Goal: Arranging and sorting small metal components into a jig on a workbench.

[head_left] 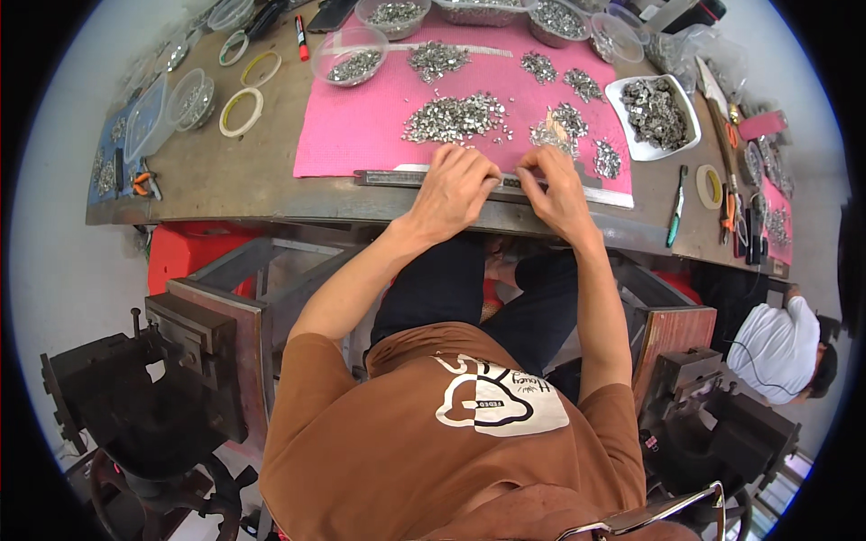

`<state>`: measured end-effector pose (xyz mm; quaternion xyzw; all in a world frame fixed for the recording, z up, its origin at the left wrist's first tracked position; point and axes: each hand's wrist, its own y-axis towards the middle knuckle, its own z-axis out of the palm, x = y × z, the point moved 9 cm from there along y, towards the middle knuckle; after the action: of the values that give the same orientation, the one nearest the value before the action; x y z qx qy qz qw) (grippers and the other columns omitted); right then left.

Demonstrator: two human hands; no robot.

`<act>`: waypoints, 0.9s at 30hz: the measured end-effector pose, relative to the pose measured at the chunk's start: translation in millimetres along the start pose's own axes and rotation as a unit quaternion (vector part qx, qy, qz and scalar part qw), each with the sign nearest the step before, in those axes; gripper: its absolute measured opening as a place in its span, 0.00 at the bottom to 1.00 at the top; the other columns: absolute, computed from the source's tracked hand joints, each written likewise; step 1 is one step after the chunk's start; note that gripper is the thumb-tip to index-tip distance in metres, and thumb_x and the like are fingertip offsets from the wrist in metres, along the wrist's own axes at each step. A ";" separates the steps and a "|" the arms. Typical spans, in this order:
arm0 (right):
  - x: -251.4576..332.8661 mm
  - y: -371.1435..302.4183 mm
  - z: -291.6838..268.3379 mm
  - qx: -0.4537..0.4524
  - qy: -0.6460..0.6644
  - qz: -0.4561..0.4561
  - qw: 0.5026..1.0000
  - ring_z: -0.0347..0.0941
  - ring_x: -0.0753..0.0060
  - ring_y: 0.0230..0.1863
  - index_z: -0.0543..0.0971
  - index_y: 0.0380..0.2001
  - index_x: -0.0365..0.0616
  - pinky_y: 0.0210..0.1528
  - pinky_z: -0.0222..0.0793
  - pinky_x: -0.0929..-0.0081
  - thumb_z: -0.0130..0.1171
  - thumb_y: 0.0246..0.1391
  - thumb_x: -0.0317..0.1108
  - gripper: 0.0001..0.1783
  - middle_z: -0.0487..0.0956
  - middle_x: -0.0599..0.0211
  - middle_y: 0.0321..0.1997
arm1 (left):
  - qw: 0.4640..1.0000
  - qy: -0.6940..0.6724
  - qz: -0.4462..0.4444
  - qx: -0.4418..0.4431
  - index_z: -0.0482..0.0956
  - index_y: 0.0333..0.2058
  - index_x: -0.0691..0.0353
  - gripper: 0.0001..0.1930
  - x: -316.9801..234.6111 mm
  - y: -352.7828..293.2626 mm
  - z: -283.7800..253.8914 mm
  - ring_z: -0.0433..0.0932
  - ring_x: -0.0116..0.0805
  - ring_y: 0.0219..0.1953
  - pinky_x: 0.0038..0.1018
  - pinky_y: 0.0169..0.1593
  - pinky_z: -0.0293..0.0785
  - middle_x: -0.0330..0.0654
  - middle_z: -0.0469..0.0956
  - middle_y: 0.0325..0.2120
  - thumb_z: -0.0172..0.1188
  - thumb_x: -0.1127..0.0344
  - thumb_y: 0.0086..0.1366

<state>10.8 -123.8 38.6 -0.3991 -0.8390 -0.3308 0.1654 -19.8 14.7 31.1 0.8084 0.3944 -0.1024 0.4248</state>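
A long, narrow dark metal bar (pixel 388 178) lies along the near edge of the pink mat (pixel 329 144). Over its middle my left hand (pixel 454 194) is closed, its fingertips curled down beside the thumb at the bar. My right hand (pixel 557 194) pinches finger and thumb together near small dark pieces on the bar. What either pinch holds is hidden or too small to name. Just beyond my hands lies a big heap of small shiny metal pieces (pixel 456 117). Smaller piles, among them a metal pile (pixel 606 160), sit close to my right hand.
A white dish (pixel 693 135) of metal pieces stands at the right, near a green toothbrush (pixel 677 206). Clear tubs, including a round tub (pixel 317 65), line the back. Tape rolls (pixel 242 112) and pliers (pixel 146 183) lie left. A person in white (pixel 776 352) sits far right.
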 end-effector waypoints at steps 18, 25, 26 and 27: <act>19.9 -17.3 -0.3 -0.017 -0.082 -0.082 0.993 0.73 0.59 0.41 0.79 0.35 0.42 0.47 0.65 0.65 0.65 0.49 0.24 0.08 0.76 0.65 0.36 | 0.994 0.064 -0.073 -0.056 0.82 0.35 0.59 0.04 30.1 -2.0 -27.5 0.75 0.40 0.38 0.40 0.54 0.64 0.39 0.80 0.31 0.63 0.69 0.62; 14.0 21.1 28.8 -0.028 -0.059 -0.034 0.997 0.73 0.59 0.39 0.80 0.34 0.43 0.44 0.64 0.62 0.63 0.53 0.27 0.05 0.76 0.64 0.33 | 0.985 0.136 -0.109 -0.015 0.83 0.35 0.53 0.04 50.1 4.3 -31.0 0.74 0.38 0.41 0.44 0.56 0.57 0.36 0.78 0.31 0.64 0.65 0.61; 11.9 25.9 35.5 -0.030 -0.065 -0.028 0.997 0.73 0.58 0.39 0.80 0.34 0.43 0.44 0.64 0.61 0.64 0.53 0.28 0.05 0.76 0.64 0.33 | 0.984 0.137 -0.109 -0.015 0.83 0.35 0.53 0.04 50.3 5.5 -30.1 0.74 0.38 0.41 0.44 0.56 0.57 0.36 0.78 0.31 0.64 0.65 0.61; 9.1 30.0 41.9 -0.030 -0.068 -0.016 0.997 0.73 0.58 0.39 0.80 0.34 0.44 0.45 0.64 0.61 0.64 0.53 0.30 0.05 0.77 0.63 0.33 | 0.984 0.145 -0.102 -0.007 0.84 0.35 0.53 0.04 49.4 6.8 -27.3 0.73 0.38 0.41 0.44 0.55 0.57 0.36 0.78 0.31 0.64 0.65 0.62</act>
<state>27.9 -75.9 25.8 -0.4125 -0.8441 -0.3303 0.0903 13.5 60.7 27.4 0.7671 0.5330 -0.0245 0.3563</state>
